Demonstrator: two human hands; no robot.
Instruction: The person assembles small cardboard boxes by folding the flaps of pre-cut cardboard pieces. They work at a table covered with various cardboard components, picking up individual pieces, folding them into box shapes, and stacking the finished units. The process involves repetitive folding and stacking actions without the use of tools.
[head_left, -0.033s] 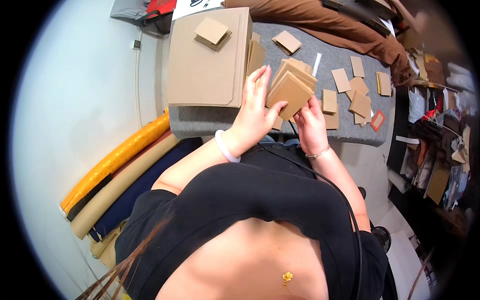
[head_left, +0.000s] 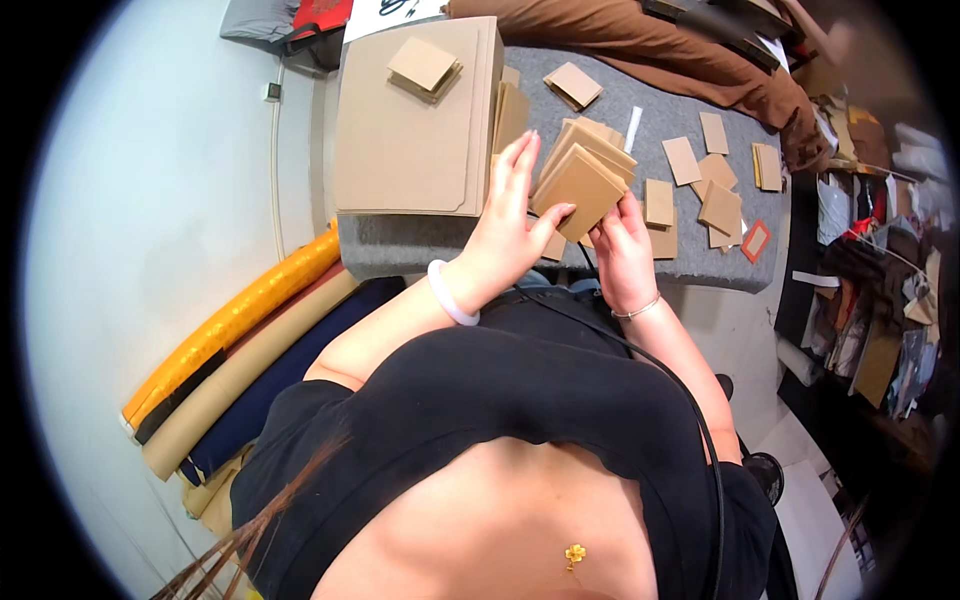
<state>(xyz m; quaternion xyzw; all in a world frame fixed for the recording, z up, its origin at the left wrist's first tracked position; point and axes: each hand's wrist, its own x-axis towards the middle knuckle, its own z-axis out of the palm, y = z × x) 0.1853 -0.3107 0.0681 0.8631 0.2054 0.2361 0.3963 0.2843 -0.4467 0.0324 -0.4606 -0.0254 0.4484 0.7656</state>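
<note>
Between my two hands, above the near edge of the table, is a fanned bundle of small brown cardboard pieces [head_left: 580, 190]. My left hand [head_left: 512, 210] has its thumb on the front piece, while its long fingers stretch up along the bundle's left side. On the lower right edge, my right hand [head_left: 625, 250] pinches the bundle between thumb and fingers. Left of it stands a tall stack of large cardboard sheets [head_left: 410, 140], topped by a small pile of cardboard pieces [head_left: 424, 64]. How many pieces I hold cannot be counted.
Loose cardboard pieces [head_left: 720, 208] and an orange-red frame-like piece [head_left: 756, 242] lie at the right of the grey table [head_left: 665, 110]. Brown fabric [head_left: 640, 45] runs along the back. Fabric rolls [head_left: 240, 320] lean at lower left; a cluttered rack [head_left: 880, 250] stands right.
</note>
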